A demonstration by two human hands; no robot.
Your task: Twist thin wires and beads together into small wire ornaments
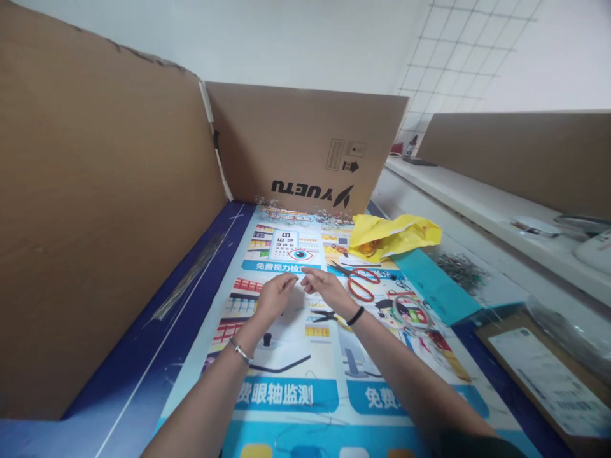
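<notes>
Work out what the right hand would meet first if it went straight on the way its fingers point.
Most likely the left hand, whose fingertips lie just ahead of the right hand in the picture. Depth is unclear from one view, so it might narrowly miss them.

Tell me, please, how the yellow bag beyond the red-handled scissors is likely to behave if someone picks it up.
The yellow bag would probably be floppy, as its thin-looking sides crease and fold. It seems unlikely to roll, given its irregular, crumpled shape. It may be light for its size, though its contents cannot be made out clearly.
</notes>
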